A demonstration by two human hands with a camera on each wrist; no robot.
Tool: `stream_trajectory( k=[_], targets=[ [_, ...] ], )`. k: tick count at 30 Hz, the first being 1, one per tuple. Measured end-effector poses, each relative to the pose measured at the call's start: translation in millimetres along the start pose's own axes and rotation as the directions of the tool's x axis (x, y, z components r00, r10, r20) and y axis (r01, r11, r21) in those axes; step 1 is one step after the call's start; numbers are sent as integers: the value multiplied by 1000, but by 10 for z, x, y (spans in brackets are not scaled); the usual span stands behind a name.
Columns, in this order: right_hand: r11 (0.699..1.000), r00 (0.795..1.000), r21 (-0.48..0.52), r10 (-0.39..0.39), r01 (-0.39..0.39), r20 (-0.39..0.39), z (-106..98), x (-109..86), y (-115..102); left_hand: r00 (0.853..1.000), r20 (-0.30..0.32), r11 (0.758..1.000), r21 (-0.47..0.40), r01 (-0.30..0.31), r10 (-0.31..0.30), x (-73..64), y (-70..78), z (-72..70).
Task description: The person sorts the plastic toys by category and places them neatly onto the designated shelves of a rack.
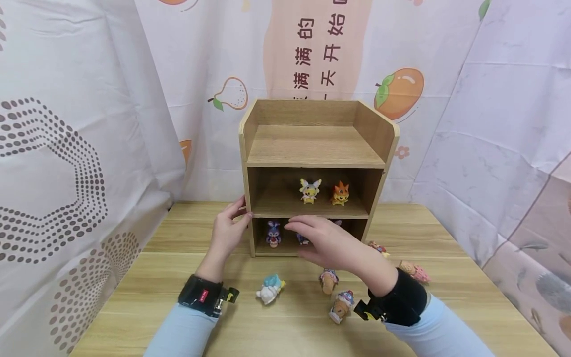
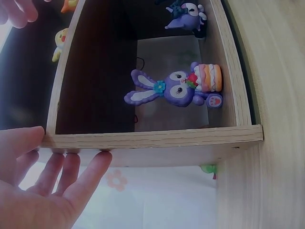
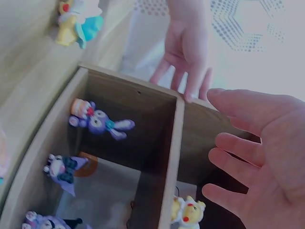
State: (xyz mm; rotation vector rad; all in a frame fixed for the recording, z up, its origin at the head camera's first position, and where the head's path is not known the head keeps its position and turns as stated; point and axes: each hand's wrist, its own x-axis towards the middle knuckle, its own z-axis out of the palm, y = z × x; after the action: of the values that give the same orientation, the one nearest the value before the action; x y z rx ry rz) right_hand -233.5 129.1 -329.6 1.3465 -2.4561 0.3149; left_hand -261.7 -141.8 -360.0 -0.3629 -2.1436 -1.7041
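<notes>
A small wooden shelf [image 1: 312, 144] stands on the table, facing me. My left hand [image 1: 227, 233] touches its left side panel, the thumb at the front edge and fairly straight fingertips against the outer face. In front of the lower compartment hovers my right hand [image 1: 327, 243], fingers apart and holding nothing. A purple rabbit figurine [image 2: 178, 90] with a cake stands at the left of that compartment. Beside it is a purple figurine with a dark bow [image 3: 62, 169], partly hidden by my right hand in the head view. Another purple figurine [image 3: 45, 222] stands farther right.
The middle compartment holds a yellow figurine with a pale hood [image 1: 309, 191] and one with an orange hood [image 1: 340, 193]. On the table lie a blue-and-white figurine [image 1: 270, 289], cone-shaped figurines [image 1: 342, 306] and a pink-topped cone [image 1: 415, 271]. Printed curtains hang behind.
</notes>
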Motion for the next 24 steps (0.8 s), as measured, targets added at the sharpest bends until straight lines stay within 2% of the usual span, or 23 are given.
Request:
stream_trajectory(
  k=[13,24],
  targets=[
    [997,990,-14,-68,71,121,293,-20,-149,1000,8,1000,0,5,-5,-2,-2,6],
    [997,970,-43,-58,70,237,555,-14,-289,1000,2,1000,-7,11,-11,17,-52,4]
  ],
)
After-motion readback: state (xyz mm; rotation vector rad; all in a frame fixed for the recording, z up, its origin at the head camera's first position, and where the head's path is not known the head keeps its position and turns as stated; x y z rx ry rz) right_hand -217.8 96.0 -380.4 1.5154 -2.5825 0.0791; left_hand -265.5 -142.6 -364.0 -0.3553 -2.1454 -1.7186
